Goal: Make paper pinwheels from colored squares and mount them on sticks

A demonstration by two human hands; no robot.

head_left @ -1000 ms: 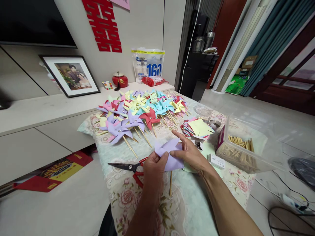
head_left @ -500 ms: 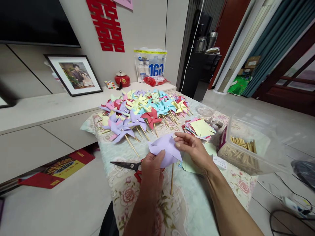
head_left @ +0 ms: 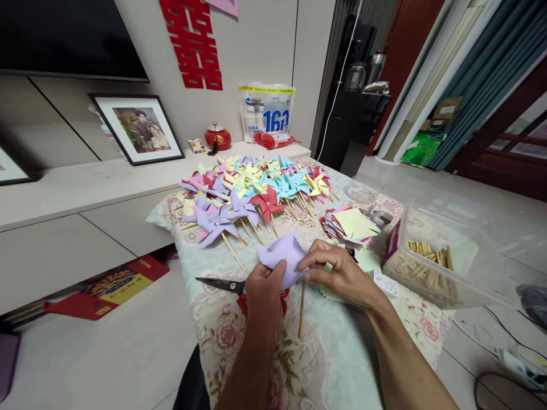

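Purple pinwheel (head_left: 282, 257) is partly hidden behind both hands, and its stick (head_left: 302, 310) pokes out below. Left hand (head_left: 265, 290) pinches its near edge tight. Right hand (head_left: 342, 272) pinches its right side tight.

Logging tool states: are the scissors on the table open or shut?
Shut: the scissors lie flat with their blades together as one point; the red handles are partly hidden behind the left hand.

Floral-cloth table (head_left: 325, 353): pinwheels (head_left: 256, 188), scissors (head_left: 231, 286), stick box (head_left: 431, 256)

Left hand (head_left: 264, 290) and right hand (head_left: 342, 274): both bare, forearms unsleeved, entering from 6 o'clock; no rings, watch or gloves seen.
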